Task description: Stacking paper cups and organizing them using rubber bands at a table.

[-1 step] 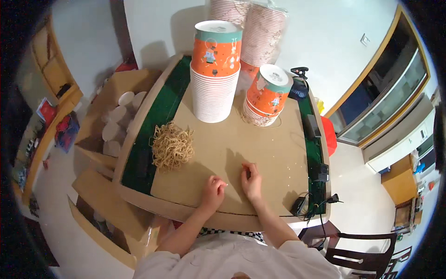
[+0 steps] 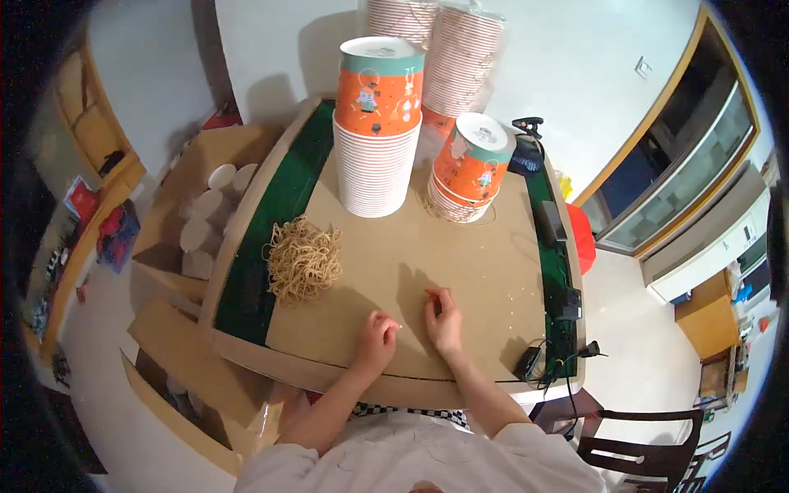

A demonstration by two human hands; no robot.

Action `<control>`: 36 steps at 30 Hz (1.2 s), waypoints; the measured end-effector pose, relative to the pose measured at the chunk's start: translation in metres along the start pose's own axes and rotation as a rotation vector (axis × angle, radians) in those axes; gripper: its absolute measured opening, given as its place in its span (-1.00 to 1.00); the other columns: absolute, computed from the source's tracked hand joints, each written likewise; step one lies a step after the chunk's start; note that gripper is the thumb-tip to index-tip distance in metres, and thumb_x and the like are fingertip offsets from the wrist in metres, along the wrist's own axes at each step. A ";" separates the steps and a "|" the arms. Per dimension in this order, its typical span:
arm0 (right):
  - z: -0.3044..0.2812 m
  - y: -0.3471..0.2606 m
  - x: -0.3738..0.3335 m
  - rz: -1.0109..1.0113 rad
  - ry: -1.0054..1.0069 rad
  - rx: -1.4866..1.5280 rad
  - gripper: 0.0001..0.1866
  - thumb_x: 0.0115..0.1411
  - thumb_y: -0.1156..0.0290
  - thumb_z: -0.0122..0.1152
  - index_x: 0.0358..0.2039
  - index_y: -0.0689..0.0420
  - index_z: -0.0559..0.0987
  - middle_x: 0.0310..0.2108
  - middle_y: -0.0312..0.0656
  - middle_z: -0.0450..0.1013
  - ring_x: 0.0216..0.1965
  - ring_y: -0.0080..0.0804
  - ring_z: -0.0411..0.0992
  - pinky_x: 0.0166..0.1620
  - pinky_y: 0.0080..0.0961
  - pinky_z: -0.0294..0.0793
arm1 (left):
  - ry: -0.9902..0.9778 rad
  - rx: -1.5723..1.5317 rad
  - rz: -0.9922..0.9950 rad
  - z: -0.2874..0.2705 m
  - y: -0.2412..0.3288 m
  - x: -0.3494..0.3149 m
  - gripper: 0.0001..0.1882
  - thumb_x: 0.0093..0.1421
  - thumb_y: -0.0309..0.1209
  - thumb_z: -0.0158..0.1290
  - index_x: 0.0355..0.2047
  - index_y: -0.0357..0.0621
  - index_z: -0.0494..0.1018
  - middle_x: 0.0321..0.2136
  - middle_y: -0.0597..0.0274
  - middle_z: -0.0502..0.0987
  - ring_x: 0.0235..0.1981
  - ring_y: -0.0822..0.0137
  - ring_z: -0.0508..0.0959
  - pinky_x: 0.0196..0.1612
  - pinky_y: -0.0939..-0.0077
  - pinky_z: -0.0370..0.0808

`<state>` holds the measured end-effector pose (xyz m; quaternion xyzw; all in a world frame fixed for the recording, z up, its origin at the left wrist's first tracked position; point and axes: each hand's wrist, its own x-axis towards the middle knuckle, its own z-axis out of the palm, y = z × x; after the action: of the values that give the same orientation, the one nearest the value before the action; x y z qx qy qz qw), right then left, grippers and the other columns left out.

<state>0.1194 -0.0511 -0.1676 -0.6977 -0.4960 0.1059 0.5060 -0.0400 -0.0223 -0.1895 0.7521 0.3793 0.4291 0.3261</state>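
- Head view: white-walled room, pale floor; table [image 2: 246, 238] with green top, brown cardboard sheet [image 2: 460, 271] laid over most of it.
- Left of table: open cardboard box [image 2: 193, 177] with white cup lids/tops inside; flat cardboard pieces on floor below it.
- Right side: glass-fronted cabinet, red object by table edge, dark chair [image 2: 649, 448] at lower right.
- Back of sheet: tall stack of paper cups [image 2: 378, 131], white ribbed sides, top one orange with teal band; shorter leaning stack [image 2: 472, 168] just right of it; wrapped sleeves of striped cups [image 2: 444, 49] behind, against wall.
- Black cables and adapters [image 2: 555, 329] along right green strip.
- Rubber band pile [image 2: 304, 259]: tan, tangled, loose heap at left edge of sheet, well left of both hands.
- Left hand [image 2: 376, 338]: fingers curled, resting on sheet near front edge; cannot tell if pinching anything.
- Right hand [image 2: 444, 319]: just beside left, fingers bent, fingertips on sheet; held item not discernible.
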 end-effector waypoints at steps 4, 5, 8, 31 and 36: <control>0.003 0.008 0.002 -0.034 0.010 -0.029 -0.80 0.14 0.62 0.00 -0.21 0.23 0.48 -0.38 -0.13 0.41 -0.38 -0.40 0.42 -0.28 -0.51 0.43 | 0.005 -0.041 -0.008 0.000 -0.002 0.000 -0.89 0.05 -0.61 0.01 -0.44 -0.09 0.41 -0.36 0.12 0.42 -0.45 0.15 0.50 -0.44 0.35 0.46; 0.003 0.010 0.003 -0.022 0.011 -0.020 -0.80 0.14 0.62 0.00 -0.20 0.22 0.48 -0.36 -0.14 0.42 -0.37 -0.41 0.43 -0.27 -0.52 0.43 | 0.000 -0.038 -0.004 0.000 0.000 0.002 -0.89 0.05 -0.61 0.01 -0.44 -0.09 0.41 -0.36 0.12 0.42 -0.45 0.15 0.50 -0.44 0.35 0.46; 0.002 0.005 -0.001 0.087 -0.016 0.072 -0.77 0.14 0.61 0.02 -0.16 0.21 0.47 -0.29 -0.13 0.43 -0.29 -0.42 0.43 -0.21 -0.52 0.42 | -0.008 0.043 0.057 -0.010 0.013 0.002 -0.90 0.07 -0.60 0.00 -0.46 -0.09 0.42 -0.38 0.14 0.42 -0.49 0.17 0.50 -0.43 0.35 0.46; -0.005 -0.245 0.353 -0.688 -0.029 -0.423 -0.69 -0.17 0.27 0.35 -0.39 0.12 0.60 -0.42 -0.02 0.53 -0.35 -0.08 0.50 -0.22 -0.27 0.48 | -0.047 -0.054 0.049 -0.009 0.010 0.005 -0.75 -0.07 -0.71 0.03 -0.41 -0.08 0.39 -0.42 0.21 0.39 -0.61 0.30 0.43 -0.57 0.41 0.36; -0.017 -0.283 0.346 -0.680 0.050 -0.338 -0.82 -0.08 0.40 0.26 -0.43 0.19 0.57 -0.42 0.06 0.52 -0.33 0.02 0.51 -0.26 -0.23 0.50 | -0.020 -0.064 -0.017 -0.011 0.011 0.003 -0.78 -0.04 -0.70 0.03 -0.41 -0.08 0.38 -0.43 0.23 0.39 -0.61 0.28 0.44 -0.59 0.39 0.36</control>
<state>0.1331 0.2137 0.1923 -0.5691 -0.6973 -0.1687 0.4018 -0.0454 -0.0240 -0.1751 0.7425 0.3684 0.4305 0.3574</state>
